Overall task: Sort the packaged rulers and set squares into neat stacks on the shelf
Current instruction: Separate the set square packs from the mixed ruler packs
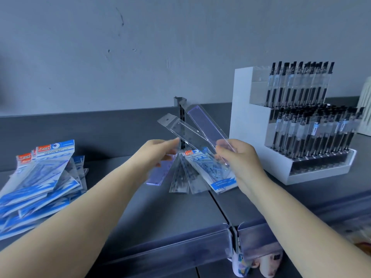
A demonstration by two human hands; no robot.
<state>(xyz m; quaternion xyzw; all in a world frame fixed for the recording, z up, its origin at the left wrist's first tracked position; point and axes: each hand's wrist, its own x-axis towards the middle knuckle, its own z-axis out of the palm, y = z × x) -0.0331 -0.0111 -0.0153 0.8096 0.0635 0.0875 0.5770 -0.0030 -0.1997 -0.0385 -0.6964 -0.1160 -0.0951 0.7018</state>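
Looking down from the head view, both hands are working above a grey shelf (160, 207); right hand (241, 161) at about two o'clock of centre is pinching the lower end of a purple ruler (206, 127) in its clear sleeve, the strip tilting up toward eleven o'clock; left hand (158, 151), near centre, is reaching with fingers fairly straight toward a clear ruler packet (180, 129), fingertips touching or just short of its edge; blur is making it hard to tell if it is pinching anything.

Lying on the shelf just below the hands, at six o'clock of them, is a fanned loose pile (192, 175) of mixed packets: another purple ruler, dark clear rulers, a blue-printed set square pack; still unsorted, by my judgement.

Sitting at nine o'clock, well apart, is a set square stack (40, 177) of blue packs, leaning and splayed, not yet neat.

Standing at three o'clock is a white pen display (251, 127).

Handling judgement: packets are looking light, thin, stiff lengthwise yet bendable; film sleeves are likely slippery and sliding over one another; gripping near one short end, thumb on the flat face, seems best; squaring edges against the shelf should be helping the stacking.
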